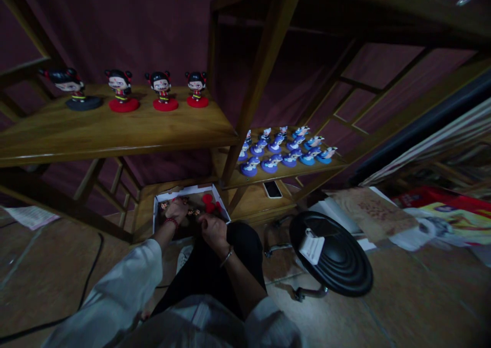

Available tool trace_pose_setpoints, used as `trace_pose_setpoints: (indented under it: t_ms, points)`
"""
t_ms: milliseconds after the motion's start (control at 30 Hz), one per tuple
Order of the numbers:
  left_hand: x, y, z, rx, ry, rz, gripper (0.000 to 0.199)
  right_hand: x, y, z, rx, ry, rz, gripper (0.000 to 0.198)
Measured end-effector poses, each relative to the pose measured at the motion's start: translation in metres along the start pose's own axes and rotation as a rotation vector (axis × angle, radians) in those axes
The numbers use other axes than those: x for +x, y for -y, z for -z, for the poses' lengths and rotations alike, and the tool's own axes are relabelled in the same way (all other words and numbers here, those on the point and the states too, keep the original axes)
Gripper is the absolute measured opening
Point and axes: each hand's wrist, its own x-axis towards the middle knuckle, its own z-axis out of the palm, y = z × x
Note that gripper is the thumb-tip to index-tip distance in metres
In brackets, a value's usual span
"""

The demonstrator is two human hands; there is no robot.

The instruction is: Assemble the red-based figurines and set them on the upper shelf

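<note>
A shallow white cardboard box (155,216) sits on the low wooden shelf in front of my knees. Inside lie several small dark-and-orange figure pieces (194,212) and red round base pieces (209,202). My left hand (176,211), with a red bead bracelet at the wrist, reaches into the box's left part among the pieces; its fingers are bent down and together, their tips hidden. Over the near edge of the box, my right hand (214,230) is closed, thumb against the curled fingers; whatever it holds is hidden.
Above the box, a wooden shelf (115,130) carries several black-haired figurines (163,89). Rows of purple and blue figurines (271,162) stand on the right shelf. A phone (272,189) lies below them. A round black stool (341,266) stands at my right; a cable (91,276) crosses the floor.
</note>
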Motion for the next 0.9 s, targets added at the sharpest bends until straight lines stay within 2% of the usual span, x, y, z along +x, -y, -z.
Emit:
trace_pose_setpoints:
  t_ms: [200, 333, 400, 667, 900]
  points:
    - [-0.001, -0.001, -0.003, -0.279, -0.086, 0.012, 0.031, 0.002, -0.002, -0.003, 0.071, -0.026, -0.018, 0.025]
    - [-0.01, -0.006, -0.005, -0.508, -0.15, -0.087, 0.016, 0.005, -0.005, -0.006, 0.154, -0.057, -0.029, 0.023]
    - [-0.016, -0.008, -0.005, -0.634, -0.156, -0.156, 0.014, 0.007, -0.007, -0.007, 0.213, -0.081, -0.036, 0.023]
    - [-0.046, -0.012, 0.006, -1.002, -0.062, -0.383, 0.016, 0.017, -0.017, -0.011, 0.475, -0.135, -0.076, 0.04]
    - [-0.057, -0.017, 0.001, -1.09, 0.018, -0.465, 0.017, 0.017, -0.017, -0.009, 1.004, -0.105, -0.158, 0.049]
